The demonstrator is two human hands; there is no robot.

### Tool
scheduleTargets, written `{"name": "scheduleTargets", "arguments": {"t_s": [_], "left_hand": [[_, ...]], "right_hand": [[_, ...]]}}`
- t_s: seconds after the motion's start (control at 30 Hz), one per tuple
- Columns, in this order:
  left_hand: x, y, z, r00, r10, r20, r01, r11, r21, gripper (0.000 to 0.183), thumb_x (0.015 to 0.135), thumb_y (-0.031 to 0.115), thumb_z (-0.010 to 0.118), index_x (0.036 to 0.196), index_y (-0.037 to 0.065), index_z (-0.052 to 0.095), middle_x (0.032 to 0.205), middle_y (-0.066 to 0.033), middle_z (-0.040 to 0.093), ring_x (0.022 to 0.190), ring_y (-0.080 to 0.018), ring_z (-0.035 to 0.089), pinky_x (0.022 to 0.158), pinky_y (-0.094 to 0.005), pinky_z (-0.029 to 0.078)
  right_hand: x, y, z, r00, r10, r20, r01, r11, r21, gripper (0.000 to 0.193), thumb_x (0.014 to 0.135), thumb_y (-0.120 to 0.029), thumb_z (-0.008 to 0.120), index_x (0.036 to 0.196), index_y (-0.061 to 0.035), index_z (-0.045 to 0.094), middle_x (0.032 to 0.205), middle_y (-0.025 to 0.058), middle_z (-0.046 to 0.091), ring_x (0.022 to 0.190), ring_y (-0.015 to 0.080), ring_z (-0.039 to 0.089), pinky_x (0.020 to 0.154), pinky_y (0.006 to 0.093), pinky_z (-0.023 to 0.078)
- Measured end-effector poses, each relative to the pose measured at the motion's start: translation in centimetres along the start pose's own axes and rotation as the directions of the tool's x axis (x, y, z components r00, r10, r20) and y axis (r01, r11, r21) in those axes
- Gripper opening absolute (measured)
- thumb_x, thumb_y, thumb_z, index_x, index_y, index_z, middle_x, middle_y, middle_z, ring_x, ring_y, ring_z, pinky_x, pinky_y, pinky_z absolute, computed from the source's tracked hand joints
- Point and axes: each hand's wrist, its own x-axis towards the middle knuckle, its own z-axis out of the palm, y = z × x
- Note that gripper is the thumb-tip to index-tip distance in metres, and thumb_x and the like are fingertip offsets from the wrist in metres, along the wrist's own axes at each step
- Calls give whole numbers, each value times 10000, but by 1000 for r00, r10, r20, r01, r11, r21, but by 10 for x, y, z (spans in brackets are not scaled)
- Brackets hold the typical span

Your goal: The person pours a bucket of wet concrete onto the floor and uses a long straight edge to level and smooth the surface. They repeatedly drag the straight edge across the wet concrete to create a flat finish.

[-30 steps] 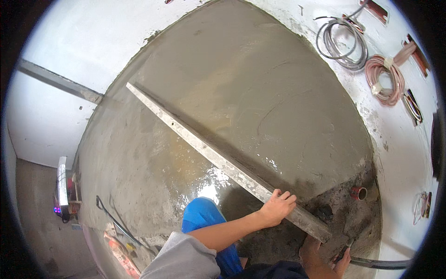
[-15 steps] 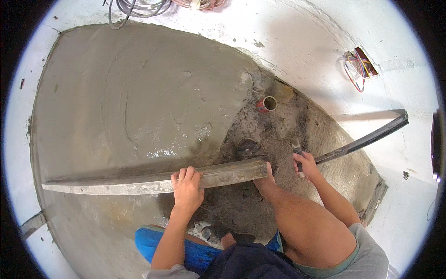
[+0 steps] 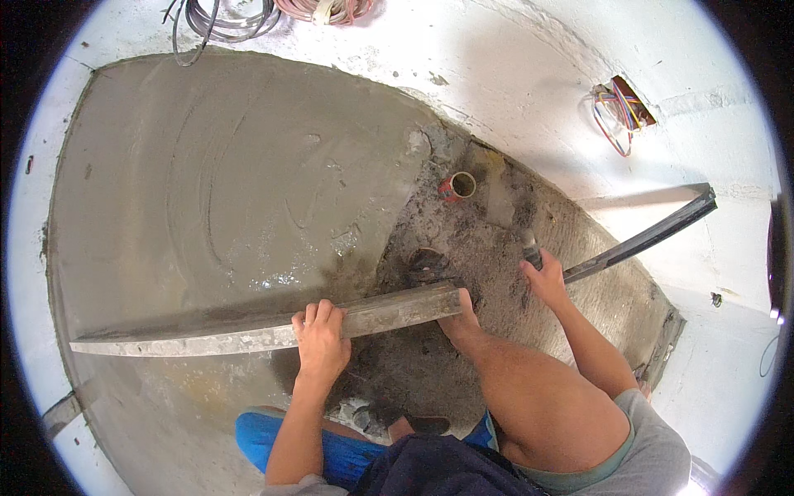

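Note:
My left hand (image 3: 322, 343) grips a long grey metal straightedge (image 3: 401, 310), its fingers over the far edge. The bar runs from the left side of the floor to my bare right foot (image 3: 460, 322). Smooth wet mortar (image 3: 273, 174) spreads beyond and to the left of it. In my right hand (image 3: 547, 279) is a short brush-like tool (image 3: 531, 250) with a dark middle and a greyish tip, held over rough floor. Part of it is hidden by my fingers. Left of it, a short red pipe stub (image 3: 459, 186) stands up from the floor.
A dark hole (image 3: 428, 263) lies just beyond the straightedge. A long black strip (image 3: 645, 238) slants up against the white right wall. Wires hang from a wall box (image 3: 622, 112); coiled grey cable (image 3: 223, 16) and reddish cable (image 3: 327, 8) lie at the far side.
The view has shifted slightly, so the scene sits further left. My right hand has moved a little away from me and to the right with the tool. My left hand keeps its place on the straightedge.

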Motion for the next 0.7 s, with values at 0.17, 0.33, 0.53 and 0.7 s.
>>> {"name": "scheduleTargets", "arguments": {"t_s": [0.17,0.33,0.53,0.7], "left_hand": [[0,3,-3,999,-9,37,11,999,-45,465,592,52,750,1035,88,612,1055,-78,514,1073,-299,488,939,-479,359],[-3,0,-1,1000,11,-11,-11,1000,-5,503,563,51,779,1038,89,616,1056,-80,527,1060,-298,498,924,-462,367],[-6,1,-4,1000,-15,-3,15,1000,-20,542,576,64,787,1083,98,597,1097,-84,536,1082,-302,495,943,-463,364],[-10,3,-5,999,-33,1,33,997,-67,590,598,80,788,1147,114,573,1143,-88,533,1125,-302,480,970,-483,352]], "right_hand": [[5,20,12,992,-86,-92,73,988,-138,388,835,-293,684,1029,9,537,704,163,592,620,282,579,627,383,471],[7,11,38,992,7,-124,-5,1000,13,446,882,-316,648,1123,29,502,896,217,637,820,330,635,735,400,473],[15,-12,45,985,98,-144,-89,994,66,425,878,-319,662,1112,8,525,813,184,640,758,295,627,695,387,481],[33,-37,28,984,-140,-107,144,989,40,401,869,-323,664,1048,19,558,769,176,628,687,279,600,667,397,470]]}}
